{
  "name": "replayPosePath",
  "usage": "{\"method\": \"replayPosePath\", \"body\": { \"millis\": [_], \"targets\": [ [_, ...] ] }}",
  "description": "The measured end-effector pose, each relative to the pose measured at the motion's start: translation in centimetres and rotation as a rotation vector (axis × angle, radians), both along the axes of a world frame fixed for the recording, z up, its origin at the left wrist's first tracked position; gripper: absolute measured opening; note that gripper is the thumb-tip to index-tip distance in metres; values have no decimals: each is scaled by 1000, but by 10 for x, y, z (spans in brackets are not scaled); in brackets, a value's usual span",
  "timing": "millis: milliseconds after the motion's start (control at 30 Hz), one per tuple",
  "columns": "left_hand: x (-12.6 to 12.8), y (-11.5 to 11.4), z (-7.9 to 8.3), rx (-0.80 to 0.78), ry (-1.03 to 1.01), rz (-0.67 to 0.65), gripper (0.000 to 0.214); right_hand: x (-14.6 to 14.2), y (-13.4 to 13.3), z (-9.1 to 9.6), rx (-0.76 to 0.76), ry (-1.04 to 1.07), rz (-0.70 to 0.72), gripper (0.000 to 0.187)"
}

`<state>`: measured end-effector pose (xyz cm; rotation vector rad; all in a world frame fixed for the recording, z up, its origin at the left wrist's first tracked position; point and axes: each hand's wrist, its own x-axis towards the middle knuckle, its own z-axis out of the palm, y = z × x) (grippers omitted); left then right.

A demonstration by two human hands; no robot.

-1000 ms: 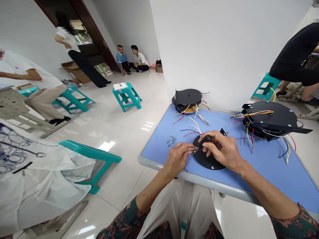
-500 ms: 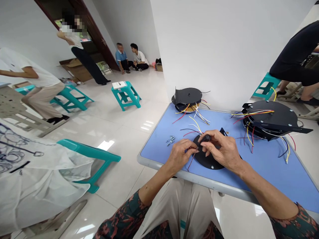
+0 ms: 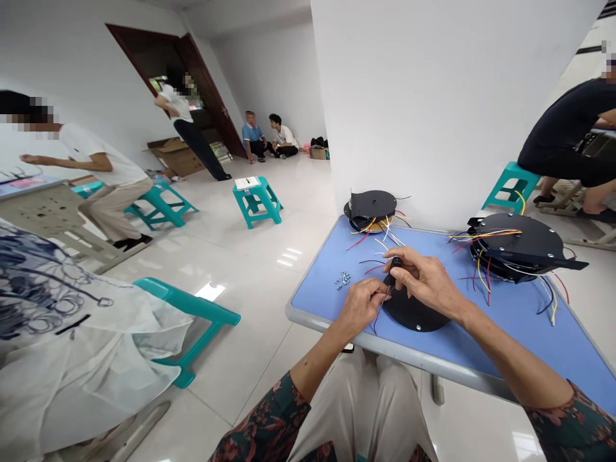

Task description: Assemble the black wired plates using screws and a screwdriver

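Observation:
Both my hands work over a round black metal plate [image 3: 414, 314] lying on the blue tabletop [image 3: 322, 301]. My right hand [image 3: 426, 282] pinches a small black part [image 3: 395, 273] above the plate's left side. My left hand [image 3: 368, 307] has its fingertips closed on thin wires [image 3: 378, 319] right beside that part. Red and dark wire ends hang below it. My fingers hide the exact join. A small heap of silver screws or nuts [image 3: 343, 279] lies to the left, apart from both hands.
Two black wired disc assemblies [image 3: 370, 205] [image 3: 517, 240] with loose coloured wires stand at the table's far edge, against a white wall. A person [image 3: 563, 131] sits at the right. Teal stools, seated people and cardboard boxes occupy the room at left.
The whole view has shifted as my head moved, with the room sitting lower and farther off. My hands stay together at the small black part, and the plate has not visibly moved on the table.

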<state>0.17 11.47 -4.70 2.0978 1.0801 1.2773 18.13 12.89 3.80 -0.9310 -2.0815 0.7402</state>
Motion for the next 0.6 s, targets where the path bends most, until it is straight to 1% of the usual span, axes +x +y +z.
{"method": "replayPosePath", "body": {
  "millis": [67, 100, 200, 267, 333, 467, 600],
  "targets": [
    [0, 1, -1, -17, 11, 3, 16, -1, 4, 4, -81, 38, 73, 26],
    [0, 2, -1, -25, 14, 3, 17, -2, 6, 4, -108, 57, 85, 26],
    [1, 3, -1, -67, 9, 2, 14, -5, 10, 4, -126, 115, 47, 23],
    [2, 3, 0, -108, -17, 7, 9, -8, 10, 2, -94, 138, 15, 23],
    [2, 3, 1, -140, -43, 19, 10, -10, 7, -1, -37, 134, -10, 21],
    [1, 1, 1, -126, -44, 43, 14, -11, 1, -8, 86, 111, -67, 19],
    [-1, 1, 0, -92, -31, 20, 15, -8, -2, -13, 94, 127, -25, 29]
  ]
}}
